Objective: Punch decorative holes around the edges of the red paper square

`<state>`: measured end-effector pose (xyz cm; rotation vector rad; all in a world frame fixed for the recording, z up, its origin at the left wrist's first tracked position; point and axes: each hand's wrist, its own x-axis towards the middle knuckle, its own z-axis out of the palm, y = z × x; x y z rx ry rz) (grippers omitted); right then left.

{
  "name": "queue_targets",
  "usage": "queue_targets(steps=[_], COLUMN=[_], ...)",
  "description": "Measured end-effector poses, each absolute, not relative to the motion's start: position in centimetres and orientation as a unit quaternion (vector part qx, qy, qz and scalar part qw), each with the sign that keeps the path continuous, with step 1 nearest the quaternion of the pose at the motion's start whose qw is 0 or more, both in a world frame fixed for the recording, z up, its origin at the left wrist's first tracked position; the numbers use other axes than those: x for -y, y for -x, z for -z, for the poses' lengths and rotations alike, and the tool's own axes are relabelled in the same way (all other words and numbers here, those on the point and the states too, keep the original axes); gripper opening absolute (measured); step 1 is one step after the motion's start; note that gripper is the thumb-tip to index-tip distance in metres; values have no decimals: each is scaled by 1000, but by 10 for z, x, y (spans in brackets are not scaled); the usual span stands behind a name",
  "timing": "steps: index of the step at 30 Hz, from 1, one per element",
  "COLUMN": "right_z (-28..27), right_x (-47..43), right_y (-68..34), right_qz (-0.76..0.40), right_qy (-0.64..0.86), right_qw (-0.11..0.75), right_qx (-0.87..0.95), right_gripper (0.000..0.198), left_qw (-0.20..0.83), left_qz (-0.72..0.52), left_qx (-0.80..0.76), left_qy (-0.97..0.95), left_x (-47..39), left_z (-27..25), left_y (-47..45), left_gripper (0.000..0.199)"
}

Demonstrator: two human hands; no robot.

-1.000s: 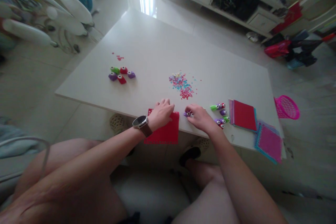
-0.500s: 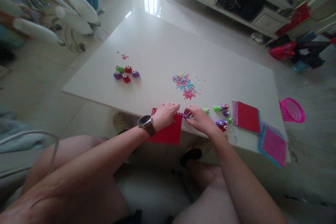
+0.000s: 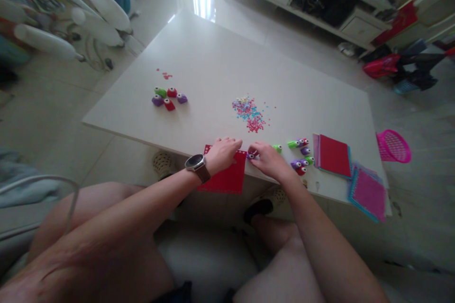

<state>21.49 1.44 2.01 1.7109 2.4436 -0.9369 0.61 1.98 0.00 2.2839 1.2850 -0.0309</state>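
Observation:
A sheet of red paper (image 3: 223,179) lies partly over the table's front edge, with small holes punched along its borders. My left hand (image 3: 223,151), a watch at its wrist, rests on the sheet with fingers stretched out over its top part. At the sheet's upper right corner, my right hand (image 3: 263,155) is closed round a small purple craft punch (image 3: 250,155); its fingers hide much of the punch. Just beyond that hand is a green punch (image 3: 277,148). Several more green, purple and red punches (image 3: 300,164) stand to the right.
Mixed confetti (image 3: 250,113) lies mid-table. Several punches (image 3: 169,104) and a few red bits (image 3: 166,75) are at the left. A red paper stack (image 3: 334,156) and pink and blue sheets (image 3: 368,194) lie at the right, near a pink basket (image 3: 394,146) beyond the table.
The whole view has shifted slightly. Both hands keep their places at the red paper, and the purple craft punch stays at its upper right corner.

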Motion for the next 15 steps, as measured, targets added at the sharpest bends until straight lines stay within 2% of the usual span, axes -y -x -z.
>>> queue_targets(steps=[11,15], right_z=[-14,-18], right_x=[-15,-16], right_y=[-213,-212], right_qz=[306,310], right_qy=[-523,-535], right_qw=[-1,-10], right_qx=[-796,-786], right_gripper=[24,19], left_qw=[219,270], left_qz=[-6,6], left_qx=[-481,-471], left_qy=[-849,-840], left_x=[-20,-21], left_z=[-1,2], left_y=[-6,-5], left_gripper=[29,19])
